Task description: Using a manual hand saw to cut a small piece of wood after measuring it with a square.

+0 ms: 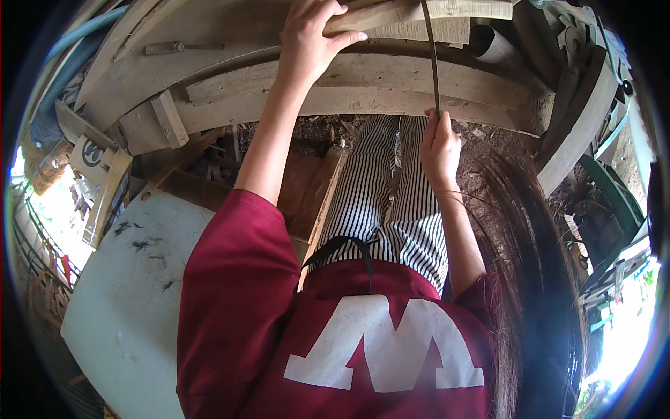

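Observation:
At the top of the view, my left hand (pixel 310 31) grips the left end of a pale wooden board (pixel 391 15), thumb along its near edge and fingers on top. My right hand (pixel 441 143) is closed around the near end of a long, thin, dark strip (pixel 434 66), perhaps a metal file or blade. From that fist the strip runs away from me and passes over the board toward its right part. Its far end is cut off by the top edge of the picture.
A heavy wooden bench (pixel 335 98) crosses in front of my legs. On its left lies a slim tool with a wooden handle (pixel 164 48). A pale blue-white panel (pixel 139 279) is at my left. Dark green metal (pixel 614 199) and timber (pixel 579 119) stand at the right.

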The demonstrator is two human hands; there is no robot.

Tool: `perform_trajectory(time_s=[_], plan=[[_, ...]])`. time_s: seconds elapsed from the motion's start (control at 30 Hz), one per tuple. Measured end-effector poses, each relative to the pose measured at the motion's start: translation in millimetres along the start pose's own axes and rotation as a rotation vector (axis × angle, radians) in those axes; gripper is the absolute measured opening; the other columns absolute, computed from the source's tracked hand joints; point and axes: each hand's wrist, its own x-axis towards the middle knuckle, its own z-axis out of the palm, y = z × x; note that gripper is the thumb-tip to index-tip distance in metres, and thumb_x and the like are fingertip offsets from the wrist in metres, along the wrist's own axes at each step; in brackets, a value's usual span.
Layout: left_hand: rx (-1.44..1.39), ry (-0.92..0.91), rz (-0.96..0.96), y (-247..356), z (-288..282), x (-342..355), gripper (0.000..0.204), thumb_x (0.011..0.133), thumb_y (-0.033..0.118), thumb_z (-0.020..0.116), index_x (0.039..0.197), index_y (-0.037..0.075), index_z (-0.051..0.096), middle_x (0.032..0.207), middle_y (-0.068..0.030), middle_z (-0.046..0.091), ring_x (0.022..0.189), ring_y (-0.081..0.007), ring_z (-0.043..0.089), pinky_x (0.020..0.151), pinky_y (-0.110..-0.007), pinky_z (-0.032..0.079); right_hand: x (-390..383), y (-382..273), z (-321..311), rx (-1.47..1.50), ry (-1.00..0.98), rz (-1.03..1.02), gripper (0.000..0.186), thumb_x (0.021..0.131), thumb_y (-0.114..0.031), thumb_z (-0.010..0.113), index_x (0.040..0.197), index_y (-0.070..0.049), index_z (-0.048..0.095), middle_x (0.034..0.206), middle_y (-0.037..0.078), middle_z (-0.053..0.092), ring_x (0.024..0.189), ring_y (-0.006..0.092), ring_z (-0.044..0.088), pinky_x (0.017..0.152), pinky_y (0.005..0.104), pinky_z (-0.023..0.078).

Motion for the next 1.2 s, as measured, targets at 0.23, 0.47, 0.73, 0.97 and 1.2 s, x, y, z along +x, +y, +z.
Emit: perform_trajectory(time_s=[0.23, 0.47, 0.73, 0.97, 1.2], plan=[[0.067, 0.072, 0.038, -0.7, 16.4, -16.2, 0.041, 0.058, 0.029, 0.076, 0.086, 0.007, 0.055, 0.089, -0.0063, 0.062, 0.082, -0.0224, 0.060, 0.073, -0.033, 0.048, -13.1, 16.9, 11.6, -0.089, 0.085, -0.016, 0.013, 0.088, -0.009, 0.040, 0.089, 0.000, 0.050, 0.058, 0.017, 0.054, 0.048, 0.0283, 0.056, 0.041, 0.0350, 0.042], [0.071, 0.065, -0.017, 22.6, 25.9, -15.5, 0.038, 0.064, 0.028, 0.073, 0.090, 0.006, 0.056, 0.087, -0.0072, 0.055, 0.083, -0.0232, 0.053, 0.074, -0.035, 0.042, -17.2, 41.3, 22.5, -0.050, 0.158, -0.086, 0.015, 0.089, -0.011, 0.041, 0.091, 0.000, 0.051, 0.068, 0.017, 0.059, 0.054, 0.0290, 0.059, 0.045, 0.0346, 0.045], [0.157, 0.137, 0.000, 17.2, 34.6, -25.4, 0.049, 0.068, 0.035, 0.069, 0.110, 0.012, 0.058, 0.080, -0.0047, 0.050, 0.075, -0.0197, 0.048, 0.067, -0.033, 0.040, 8.8, 8.1, 23.8, 0.090, 0.116, -0.058, 0.018, 0.090, -0.018, 0.041, 0.093, -0.003, 0.051, 0.060, 0.014, 0.057, 0.049, 0.0278, 0.058, 0.042, 0.0346, 0.044], [0.174, 0.134, -0.012, 20.7, 36.4, -23.5, 0.049, 0.062, 0.030, 0.073, 0.107, 0.014, 0.060, 0.078, -0.0044, 0.049, 0.073, -0.0199, 0.048, 0.064, -0.033, 0.040, 32.3, 5.1, 29.0, -0.090, 0.171, -0.157, 0.017, 0.088, -0.022, 0.045, 0.081, -0.006, 0.046, 0.054, 0.013, 0.055, 0.045, 0.0308, 0.055, 0.039, 0.0401, 0.042], [0.158, 0.122, -0.007, 21.2, 39.2, -22.4, 0.049, 0.063, 0.027, 0.073, 0.107, 0.013, 0.059, 0.079, -0.0059, 0.048, 0.074, -0.0214, 0.048, 0.065, -0.035, 0.039, 34.1, 1.3, 27.2, -0.146, 0.204, -0.199, 0.017, 0.087, -0.020, 0.047, 0.077, -0.007, 0.042, 0.054, 0.012, 0.054, 0.044, 0.0299, 0.054, 0.038, 0.0385, 0.042]])
